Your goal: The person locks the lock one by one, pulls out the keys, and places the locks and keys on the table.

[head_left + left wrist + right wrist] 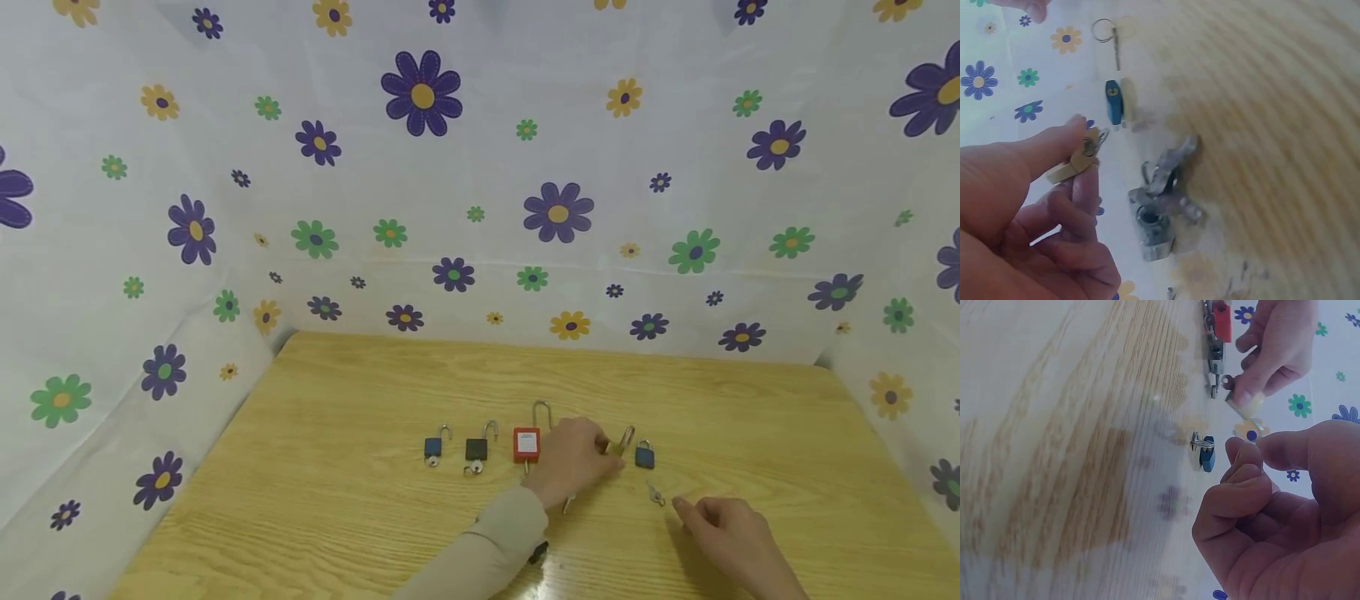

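My left hand (pixel 573 458) pinches a small brass padlock (pixel 1075 159) between thumb and fingers, held above the table. In the head view its raised shackle (pixel 627 438) sticks out past the fingertips. To its right a small blue padlock (pixel 645 456) stands on the table, with a key on a ring (pixel 656 495) in front of it. My right hand (pixel 731 533) hovers beside that key, fingers loosely bent, and no object shows between thumb and forefinger. A grey metal padlock (pixel 1157 228) with keys lies near the left hand, mostly hidden in the head view.
Leftward in the row are a red padlock (pixel 527 444), a black padlock (pixel 476 450) and another blue padlock (pixel 432 447), with shackles raised and keys at their lower ends. A flower-print cloth (pixel 480 150) walls the wooden table (pixel 337 533) at the back and sides.
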Demonstrator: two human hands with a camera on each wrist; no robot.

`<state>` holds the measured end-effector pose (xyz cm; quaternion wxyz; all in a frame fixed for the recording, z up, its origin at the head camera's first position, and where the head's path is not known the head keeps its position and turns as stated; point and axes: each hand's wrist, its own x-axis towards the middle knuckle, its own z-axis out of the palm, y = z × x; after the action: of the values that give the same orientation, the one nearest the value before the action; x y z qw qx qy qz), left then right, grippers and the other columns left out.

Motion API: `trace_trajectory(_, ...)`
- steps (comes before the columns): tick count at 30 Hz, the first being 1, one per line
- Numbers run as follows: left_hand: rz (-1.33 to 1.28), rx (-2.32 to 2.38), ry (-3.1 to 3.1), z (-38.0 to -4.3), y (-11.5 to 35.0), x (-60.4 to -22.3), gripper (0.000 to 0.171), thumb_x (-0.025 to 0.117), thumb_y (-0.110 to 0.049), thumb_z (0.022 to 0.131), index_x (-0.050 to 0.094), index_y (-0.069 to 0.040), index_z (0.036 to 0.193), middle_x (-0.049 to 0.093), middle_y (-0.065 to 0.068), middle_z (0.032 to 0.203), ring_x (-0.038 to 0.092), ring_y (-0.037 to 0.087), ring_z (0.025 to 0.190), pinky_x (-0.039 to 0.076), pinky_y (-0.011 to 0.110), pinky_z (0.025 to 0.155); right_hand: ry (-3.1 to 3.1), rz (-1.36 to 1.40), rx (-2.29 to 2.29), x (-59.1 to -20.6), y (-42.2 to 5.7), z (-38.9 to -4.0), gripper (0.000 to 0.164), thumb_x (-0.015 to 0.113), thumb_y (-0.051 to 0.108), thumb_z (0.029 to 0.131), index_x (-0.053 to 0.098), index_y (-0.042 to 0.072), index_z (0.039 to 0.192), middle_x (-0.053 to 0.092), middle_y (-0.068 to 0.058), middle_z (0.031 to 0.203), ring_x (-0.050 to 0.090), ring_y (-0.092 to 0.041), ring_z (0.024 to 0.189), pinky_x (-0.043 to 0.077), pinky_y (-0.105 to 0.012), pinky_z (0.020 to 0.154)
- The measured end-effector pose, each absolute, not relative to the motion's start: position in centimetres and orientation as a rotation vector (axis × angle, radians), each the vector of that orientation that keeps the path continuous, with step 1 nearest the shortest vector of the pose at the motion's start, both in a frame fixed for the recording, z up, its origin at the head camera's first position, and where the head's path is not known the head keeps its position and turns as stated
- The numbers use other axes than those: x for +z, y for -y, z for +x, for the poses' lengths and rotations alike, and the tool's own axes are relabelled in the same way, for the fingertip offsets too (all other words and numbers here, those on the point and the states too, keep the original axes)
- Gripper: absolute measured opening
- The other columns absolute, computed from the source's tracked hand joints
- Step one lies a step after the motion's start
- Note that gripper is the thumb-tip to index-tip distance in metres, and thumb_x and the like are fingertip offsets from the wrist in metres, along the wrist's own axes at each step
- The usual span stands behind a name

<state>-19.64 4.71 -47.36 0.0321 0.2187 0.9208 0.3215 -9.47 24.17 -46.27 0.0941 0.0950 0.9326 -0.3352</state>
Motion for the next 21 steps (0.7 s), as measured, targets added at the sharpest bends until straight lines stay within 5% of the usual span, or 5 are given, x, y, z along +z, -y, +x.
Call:
trace_trajectory(4,0.704,1.189,-2.727,-19.5,-3.9,-46.9,0.038,0.078,-0.03,0.083,0.058,-0.015,0.053,0.039,-0.008,0.045,0.027,0.003,0.041,0.023,0.017,0.04,-2.751,0.292,-1.008,-46.3,-24.1,-9.4,0.042,0.055,0.032,0.098,0.065,0.008,0.065,0.045,0.004,0.051,0.039,-0.014,0.048,0.033,-0.029,0.049)
trace_trajectory(9,0.711,1.39,-2.606,-19.0,-2.8,-46.3,0.022,0.077,-0.033,0.083,0.075,-0.015,0.069,0.069,-0.003,0.062,0.047,0.004,0.051,0.039,0.018,0.049,-2.746,0.282,-1.027,-46.2,-24.0,-9.5,0.042,0.055,0.033,0.098,0.066,0.008,0.065,0.044,0.004,0.051,0.039,-0.014,0.049,0.034,-0.028,0.049)
trace_trajectory(14,0.684,1.485,-2.562,-18.4,-1.5,-45.7,0.033,0.075,-0.04,0.083,0.074,-0.012,0.067,0.073,0.006,0.065,0.046,0.004,0.048,0.038,0.018,0.047,-2.753,0.274,-1.029,-46.2,-24.0,-9.5,0.042,0.055,0.034,0.098,0.065,0.008,0.066,0.044,0.004,0.053,0.039,-0.014,0.05,0.033,-0.028,0.05)
trace_trajectory(21,0.57,1.611,-2.488,-17.3,0.3,-45.0,0.019,0.075,-0.036,0.083,0.08,-0.018,0.079,0.078,-0.002,0.083,0.066,0.009,0.068,0.053,0.026,0.062,-2.734,0.299,-1.023,-46.2,-23.6,-9.4,0.04,0.056,0.034,0.097,0.065,0.01,0.067,0.044,0.003,0.054,0.04,-0.015,0.053,0.034,-0.029,0.051)
